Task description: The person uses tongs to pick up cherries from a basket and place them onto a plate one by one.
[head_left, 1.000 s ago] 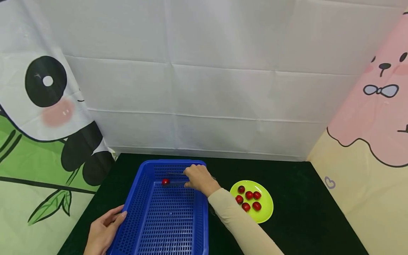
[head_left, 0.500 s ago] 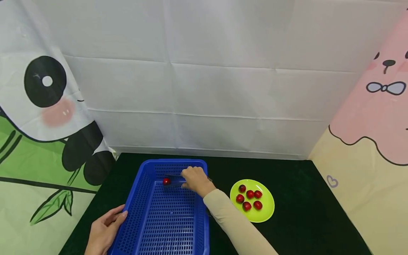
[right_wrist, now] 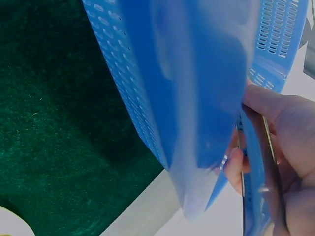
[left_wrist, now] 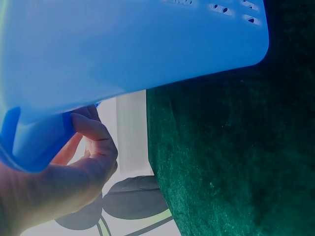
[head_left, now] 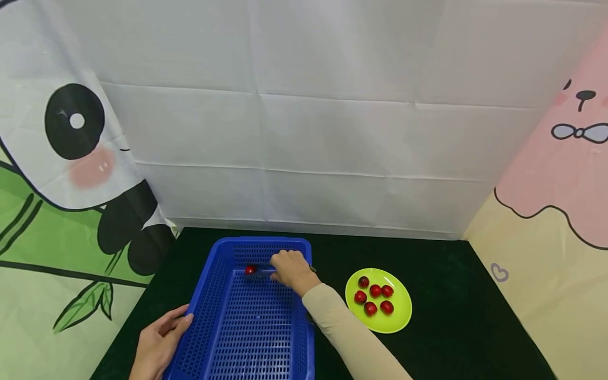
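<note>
My right hand (head_left: 292, 270) is over the far right part of a blue perforated plastic basket (head_left: 256, 338). It grips metal tongs (right_wrist: 269, 172), whose arms reach left inside the basket. At their tips is a small glossy red round fruit (head_left: 249, 269), near the basket's far end; whether the tips touch it is hard to tell. My left hand (head_left: 159, 340) holds the basket's left rim, and the left wrist view shows its thumb and fingers at the rim (left_wrist: 37, 142).
To the right of the basket lies a yellow-green plate (head_left: 401, 311) bearing several similar red fruits (head_left: 376, 291). Dark green cloth (head_left: 451, 306) covers the table. A white sheet (head_left: 332, 158) hangs behind it, with printed cartoon sheets at both sides.
The tong arms have come closer together at the red fruit, and the right hand has shifted slightly left. The left hand keeps its place on the rim.
</note>
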Demonstrator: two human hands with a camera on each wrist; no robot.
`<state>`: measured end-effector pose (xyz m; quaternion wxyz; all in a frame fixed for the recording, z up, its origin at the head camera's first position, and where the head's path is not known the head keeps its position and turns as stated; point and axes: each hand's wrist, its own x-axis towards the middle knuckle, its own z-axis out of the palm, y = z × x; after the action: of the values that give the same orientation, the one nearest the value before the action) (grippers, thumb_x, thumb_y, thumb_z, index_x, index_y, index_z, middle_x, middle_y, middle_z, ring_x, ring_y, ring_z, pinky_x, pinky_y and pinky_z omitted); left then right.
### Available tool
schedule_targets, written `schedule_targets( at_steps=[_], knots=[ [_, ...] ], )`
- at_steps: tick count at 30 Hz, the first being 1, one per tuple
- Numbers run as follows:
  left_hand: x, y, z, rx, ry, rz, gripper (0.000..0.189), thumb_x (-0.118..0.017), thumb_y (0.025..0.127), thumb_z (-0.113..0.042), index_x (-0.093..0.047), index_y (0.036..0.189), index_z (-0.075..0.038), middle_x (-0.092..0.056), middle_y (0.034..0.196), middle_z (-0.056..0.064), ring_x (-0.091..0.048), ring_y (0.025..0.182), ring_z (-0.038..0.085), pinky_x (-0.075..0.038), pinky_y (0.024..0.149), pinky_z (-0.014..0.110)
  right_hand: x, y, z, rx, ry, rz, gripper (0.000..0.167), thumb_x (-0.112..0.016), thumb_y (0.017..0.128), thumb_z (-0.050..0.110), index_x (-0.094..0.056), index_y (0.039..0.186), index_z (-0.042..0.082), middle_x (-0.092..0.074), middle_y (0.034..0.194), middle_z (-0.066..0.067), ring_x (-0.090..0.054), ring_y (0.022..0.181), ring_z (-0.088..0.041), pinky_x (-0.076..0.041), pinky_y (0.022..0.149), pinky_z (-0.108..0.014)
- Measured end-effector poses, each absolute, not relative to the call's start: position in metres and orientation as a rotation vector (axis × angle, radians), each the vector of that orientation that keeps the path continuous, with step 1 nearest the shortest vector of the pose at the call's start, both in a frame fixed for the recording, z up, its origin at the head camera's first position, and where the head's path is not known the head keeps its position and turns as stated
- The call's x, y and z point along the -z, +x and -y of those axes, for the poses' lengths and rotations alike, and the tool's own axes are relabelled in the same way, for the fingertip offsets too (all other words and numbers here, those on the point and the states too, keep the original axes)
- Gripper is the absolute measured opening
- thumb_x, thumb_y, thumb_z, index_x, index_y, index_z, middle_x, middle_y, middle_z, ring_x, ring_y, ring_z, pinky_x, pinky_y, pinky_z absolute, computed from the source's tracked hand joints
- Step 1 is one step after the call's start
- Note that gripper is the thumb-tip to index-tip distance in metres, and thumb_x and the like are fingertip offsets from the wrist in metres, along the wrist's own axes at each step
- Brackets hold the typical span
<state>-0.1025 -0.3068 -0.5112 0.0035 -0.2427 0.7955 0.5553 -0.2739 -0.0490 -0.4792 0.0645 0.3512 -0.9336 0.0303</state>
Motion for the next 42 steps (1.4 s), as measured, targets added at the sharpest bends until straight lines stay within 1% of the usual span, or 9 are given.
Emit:
schedule_targets(
  at_steps=[3, 9, 12, 19, 21, 23, 29, 35, 42],
  knots=[
    [0.512, -0.103, 0.306, -1.739, -0.765, -2.494, 0.064, -0.068, 0.100, -0.037, -0.051, 0.146, 0.004, -0.074, 0.108, 0.011, -0.069, 0.084, 0.017, -0.058, 0.070, 0.035, 0.480, -0.273, 0.047, -0.104, 1.065, 2.819, 0.019, -0.080, 0.092, 0.030, -0.081, 0.100, 0.013, -0.072, 0.082, 0.005, -0.048, 0.059, -0.005, -0.045, 0.054, -0.021],
    [0.513, -0.103, 0.306, -1.736, -0.773, -2.498, 0.065, -0.069, 0.100, -0.037, -0.051, 0.146, 0.004, -0.075, 0.106, 0.010, -0.068, 0.084, 0.016, -0.058, 0.069, 0.034, 0.480, -0.273, 0.044, -0.100, 1.080, 2.796, 0.015, -0.079, 0.093, 0.028, -0.080, 0.098, 0.014, -0.071, 0.081, 0.005, -0.048, 0.059, -0.004, -0.045, 0.054, -0.021],
    [0.514, -0.103, 0.307, -1.734, -0.773, -2.501, 0.064, -0.069, 0.100, -0.036, -0.051, 0.146, 0.004, -0.075, 0.106, 0.009, -0.069, 0.084, 0.015, -0.057, 0.069, 0.033, 0.477, -0.272, 0.040, -0.118, 1.089, 2.787, 0.015, -0.078, 0.094, 0.028, -0.081, 0.098, 0.014, -0.070, 0.079, 0.005, -0.047, 0.059, -0.004, -0.042, 0.052, -0.020],
    [0.514, -0.103, 0.309, -1.705, -0.776, -2.525, 0.064, -0.069, 0.100, -0.038, -0.052, 0.147, 0.003, -0.075, 0.105, 0.009, -0.070, 0.084, 0.015, -0.057, 0.069, 0.034, 0.471, -0.268, 0.029, -0.248, 1.095, 2.783, 0.015, -0.077, 0.096, 0.026, -0.080, 0.094, 0.011, -0.057, 0.066, 0.007, -0.041, 0.053, -0.004, -0.032, 0.047, -0.018],
    [0.514, -0.103, 0.310, -1.697, -0.771, -2.525, 0.065, -0.068, 0.100, -0.039, -0.052, 0.147, 0.003, -0.075, 0.106, 0.009, -0.069, 0.084, 0.015, -0.057, 0.069, 0.033, 0.470, -0.268, 0.025, -0.265, 1.090, 2.782, 0.016, -0.076, 0.096, 0.026, -0.080, 0.096, 0.011, -0.055, 0.065, 0.007, -0.040, 0.051, -0.004, -0.031, 0.047, -0.017],
    [0.513, -0.103, 0.311, -1.692, -0.766, -2.524, 0.065, -0.068, 0.100, -0.040, -0.052, 0.147, 0.002, -0.076, 0.106, 0.009, -0.069, 0.084, 0.014, -0.057, 0.069, 0.033, 0.470, -0.267, 0.022, -0.271, 1.089, 2.778, 0.019, -0.076, 0.096, 0.027, -0.081, 0.103, 0.010, -0.057, 0.067, 0.007, -0.040, 0.051, -0.003, -0.031, 0.047, -0.017],
    [0.512, -0.103, 0.311, -1.695, -0.755, -2.524, 0.066, -0.069, 0.100, -0.040, -0.052, 0.147, 0.002, -0.076, 0.105, 0.008, -0.070, 0.084, 0.015, -0.057, 0.069, 0.033, 0.469, -0.265, 0.010, -0.363, 1.080, 2.770, 0.030, -0.074, 0.097, 0.026, -0.077, 0.120, 0.007, -0.073, 0.085, 0.002, -0.043, 0.050, -0.002, -0.034, 0.045, -0.015],
    [0.511, -0.104, 0.310, -1.703, -0.750, -2.518, 0.065, -0.068, 0.100, -0.038, -0.051, 0.148, 0.003, -0.075, 0.106, 0.009, -0.070, 0.085, 0.016, -0.058, 0.070, 0.035, 0.467, -0.263, 0.000, -0.475, 1.080, 2.759, 0.033, -0.072, 0.099, 0.026, -0.075, 0.124, 0.004, -0.064, 0.074, 0.002, -0.037, 0.044, -0.003, -0.029, 0.041, -0.016],
    [0.512, -0.105, 0.309, -1.695, -0.749, -2.518, 0.066, -0.068, 0.100, -0.040, -0.051, 0.148, 0.003, -0.075, 0.106, 0.010, -0.070, 0.085, 0.017, -0.059, 0.071, 0.036, 0.469, -0.258, -0.014, -0.546, 1.046, 2.757, 0.034, -0.070, 0.100, 0.028, -0.073, 0.127, 0.006, -0.060, 0.075, 0.003, -0.038, 0.043, -0.002, -0.031, 0.041, -0.014]
  ],
)
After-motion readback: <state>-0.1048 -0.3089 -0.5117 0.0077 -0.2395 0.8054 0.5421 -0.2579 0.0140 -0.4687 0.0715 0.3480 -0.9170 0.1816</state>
